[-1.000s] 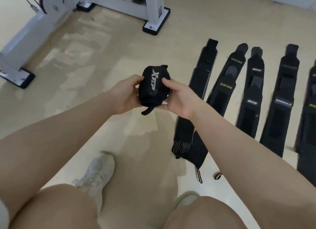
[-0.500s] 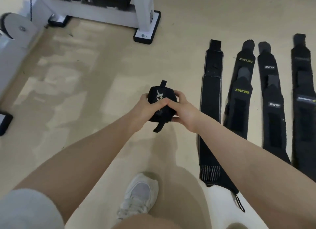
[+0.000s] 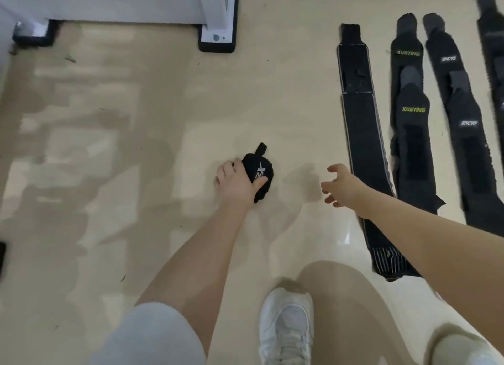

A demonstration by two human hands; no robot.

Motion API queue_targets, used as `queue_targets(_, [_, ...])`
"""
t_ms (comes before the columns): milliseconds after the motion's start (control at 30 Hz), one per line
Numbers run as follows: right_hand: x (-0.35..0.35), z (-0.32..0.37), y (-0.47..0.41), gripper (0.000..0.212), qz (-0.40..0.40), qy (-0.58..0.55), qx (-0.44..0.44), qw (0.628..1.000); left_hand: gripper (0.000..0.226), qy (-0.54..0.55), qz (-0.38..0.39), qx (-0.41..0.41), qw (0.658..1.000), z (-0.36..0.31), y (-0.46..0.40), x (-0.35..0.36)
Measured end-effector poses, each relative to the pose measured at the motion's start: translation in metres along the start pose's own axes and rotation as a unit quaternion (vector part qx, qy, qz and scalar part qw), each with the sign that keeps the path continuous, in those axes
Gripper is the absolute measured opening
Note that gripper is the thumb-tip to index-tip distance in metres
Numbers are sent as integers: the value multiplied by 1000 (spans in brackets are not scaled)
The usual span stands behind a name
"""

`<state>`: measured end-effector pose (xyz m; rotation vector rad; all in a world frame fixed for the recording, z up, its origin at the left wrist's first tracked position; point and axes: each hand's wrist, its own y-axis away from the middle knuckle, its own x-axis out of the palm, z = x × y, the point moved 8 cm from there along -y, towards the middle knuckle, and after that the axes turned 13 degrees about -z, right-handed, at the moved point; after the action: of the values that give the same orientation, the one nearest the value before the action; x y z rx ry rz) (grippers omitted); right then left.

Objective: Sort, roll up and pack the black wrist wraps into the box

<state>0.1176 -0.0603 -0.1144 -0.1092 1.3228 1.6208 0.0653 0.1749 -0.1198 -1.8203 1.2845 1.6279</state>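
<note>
The left hand [image 3: 236, 181] grips a rolled black wrist wrap [image 3: 258, 173], with the thumb laid across its front and the other fingers curled behind it. The roll shows a white logo on its face, and a short strap end sticks up from its top. It is held low over the beige floor [image 3: 163, 135], about in the middle of the visible floor; the picture does not make clear if the roll touches the floor or not. The right hand [image 3: 340, 188] is apart from the left one, to the right of the roll, and holds nothing; its fingers are spread and relaxed, and it hangs just beside the nearest flat wrap. Toward the right edge of the floor several black wraps lie unrolled side by side, lengthwise away from the person. The nearest one is a long wrap with grey edges [image 3: 362, 135], and the right forearm crosses over its lower part. Next to it lies a wrap with yellow XUEYING lettering [image 3: 413, 135], then a wrap with a white logo [image 3: 463, 124], and one more wrap [image 3: 493, 53] is cut by the right edge of the view. At the far side of the floor stands a white machine frame [image 3: 215, 13] on black feet. Near the bottom a white sneaker [image 3: 286, 326] rests on the floor.
</note>
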Motion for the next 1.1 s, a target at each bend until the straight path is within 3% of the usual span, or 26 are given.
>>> queue_targets(133, [-4, -7, 4, 48, 25, 27, -34, 999, 72, -84, -68, 89, 990, -25, 9, -19])
queue_targets(267, [-29, -17, 4, 38, 21, 144, -124, 981, 62, -59, -63, 197, 977, -76, 26, -16])
queue_targets(367, [-62, -42, -6, 33, -13, 200, -165, 966, 56, -55, 20, 247, 967, -113, 40, 7])
queue_targets(533, [-108, -103, -18, 31, -8, 307, -179, 935, 50, -62, 250, 233, 938, -150, 71, 59])
queue_targets(700, [-104, -135, -17, 32, 27, 249, -216, 944, 48, -70, 357, 143, 921, -180, 123, 92])
queue_targets(767, [-97, -144, -16, 29, 20, 191, -212, 958, 26, -15, 360, 106, 927, -196, 148, 102])
queue_targets(833, [-95, -154, -20, 35, -7, 89, -162, 983, 11, 57, 338, 52, 938, -210, 164, 110])
queue_targets(933, [-88, -166, -30, 43, 6, -34, -81, 996, 12, 126, 275, -39, 952, -216, 163, 120])
queue_targets(1033, [-81, -166, -37, 32, 12, -88, -68, 994, 33, 181, 188, -189, 947, -205, 147, 131])
queue_targets(1100, [-76, -162, -36, 22, 29, -128, -60, 989, 38, 219, 167, -240, 931, -203, 144, 135])
